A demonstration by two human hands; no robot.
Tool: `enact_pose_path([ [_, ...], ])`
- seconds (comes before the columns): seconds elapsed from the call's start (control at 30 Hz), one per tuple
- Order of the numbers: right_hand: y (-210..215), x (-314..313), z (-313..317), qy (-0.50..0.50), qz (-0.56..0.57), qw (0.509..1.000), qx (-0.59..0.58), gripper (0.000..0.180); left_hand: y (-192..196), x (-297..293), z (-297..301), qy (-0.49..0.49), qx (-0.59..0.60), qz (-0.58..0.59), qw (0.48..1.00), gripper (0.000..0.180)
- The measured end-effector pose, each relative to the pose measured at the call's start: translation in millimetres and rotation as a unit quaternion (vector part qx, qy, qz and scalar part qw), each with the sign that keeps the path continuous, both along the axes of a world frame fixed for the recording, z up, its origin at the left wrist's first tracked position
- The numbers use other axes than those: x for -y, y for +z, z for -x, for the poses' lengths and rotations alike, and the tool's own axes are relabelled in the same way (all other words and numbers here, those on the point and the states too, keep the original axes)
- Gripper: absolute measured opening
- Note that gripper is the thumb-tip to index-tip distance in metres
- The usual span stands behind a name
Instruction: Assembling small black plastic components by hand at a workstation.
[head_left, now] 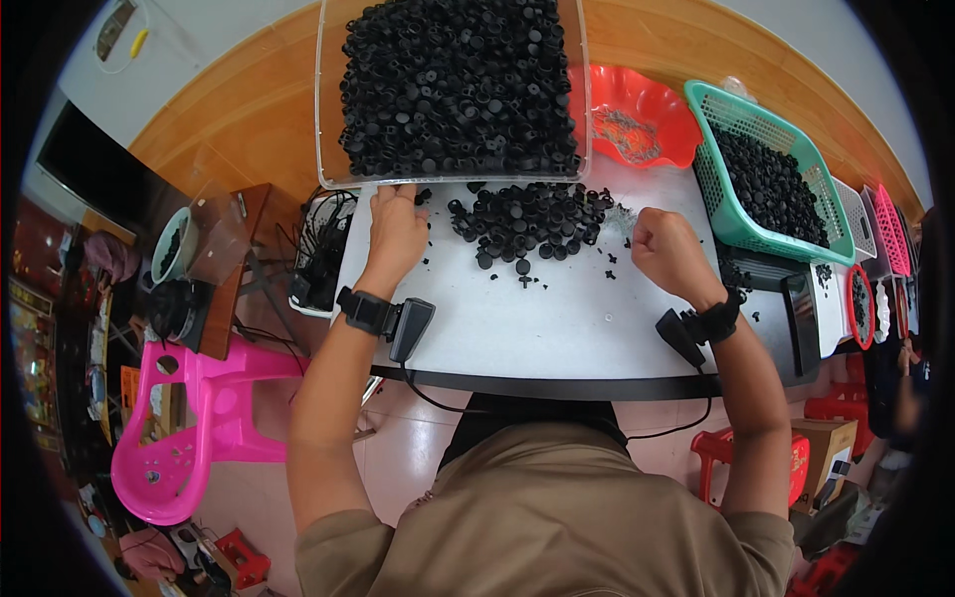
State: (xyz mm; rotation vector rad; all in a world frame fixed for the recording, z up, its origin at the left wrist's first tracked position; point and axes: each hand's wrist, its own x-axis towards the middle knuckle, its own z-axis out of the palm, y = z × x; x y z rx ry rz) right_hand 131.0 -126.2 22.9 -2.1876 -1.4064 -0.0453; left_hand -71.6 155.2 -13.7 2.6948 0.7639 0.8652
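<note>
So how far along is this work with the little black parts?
Looks early. The green basket already holds many black parts. A loose pile lies on the table between the left hand, at the clear bin's edge, and the closed right hand. The clear bin remains heaped full.

A dark, unlit flat screen (pixel 95 164) hangs on the wall at about ten o'clock, a wide black rectangle seen at a slant. At about four o'clock, on the floor beside a red stool, sits a brown cardboard box (pixel 824 445) with its flaps open, and a smaller dark package (pixel 834 486) with a pale printed face leans against it.
</note>
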Motion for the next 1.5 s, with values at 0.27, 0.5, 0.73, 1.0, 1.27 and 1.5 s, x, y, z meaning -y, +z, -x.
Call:
enact_pose_path([
  [0.27, 3, 21, 5, -0.012, -0.03, 0.985, -0.169, 0.005, -12, -11, -19, -0.004, -0.099, 0.044, 0.994, 0.039],
  [0.5, -8, 27, -10, -0.005, -0.044, 0.973, -0.227, 0.005, -6, -9, -11, -0.107, -0.066, 0.11, 0.986, 0.034],
  [0.73, -10, 32, -13, -0.013, -0.079, 0.958, -0.275, 0.003, 8, -1, -5, -0.146, 0.015, 0.355, 0.923, 0.032],
  [1.0, -9, 32, -13, -0.028, -0.081, 0.952, -0.293, 0.002, 2, 7, -31, -0.137, -0.089, 0.142, 0.976, 0.044],
  [1.27, -11, 32, -14, -0.025, -0.083, 0.946, -0.312, 0.002, 9, 23, -34, -0.257, -0.104, 0.152, 0.949, 0.048],
  [1.5, -10, 35, -15, -0.009, -0.09, 0.941, -0.325, 0.003, 26, 46, -30, -0.33, -0.067, 0.194, 0.921, 0.046],
])
